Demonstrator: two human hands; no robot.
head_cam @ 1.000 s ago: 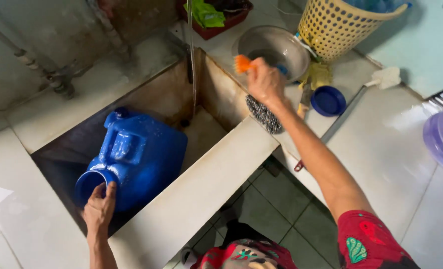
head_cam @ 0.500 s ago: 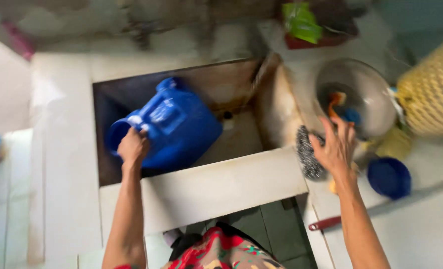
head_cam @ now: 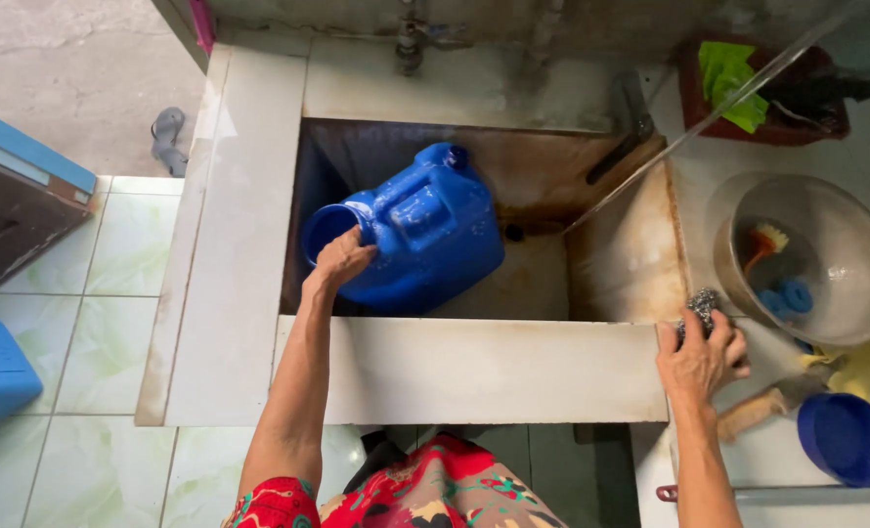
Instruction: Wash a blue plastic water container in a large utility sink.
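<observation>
A big blue plastic jug (head_cam: 425, 230) lies tilted inside a deep stained sink (head_cam: 611, 264), its wide mouth turned to the left. My left hand (head_cam: 340, 259) grips the jug at the rim of that mouth. My right hand (head_cam: 701, 357) rests on the sink's front right corner and is closed on a grey steel-wool scrubber (head_cam: 701, 305). A thin stream of water (head_cam: 709, 115) runs slantwise from the upper right down into the sink.
Right of the sink stands a metal bowl (head_cam: 846, 293) holding an orange brush and blue bits. A blue lid (head_cam: 846, 438), a yellow cloth and a wooden handle lie below it. A red tray with a green cloth (head_cam: 728, 68) is at the back. A blue stool stands at far left.
My right hand left the orange brush in the bowl, came back to the sink's corner and took hold of the scrubber. The left hand keeps its hold on the jug's mouth.
</observation>
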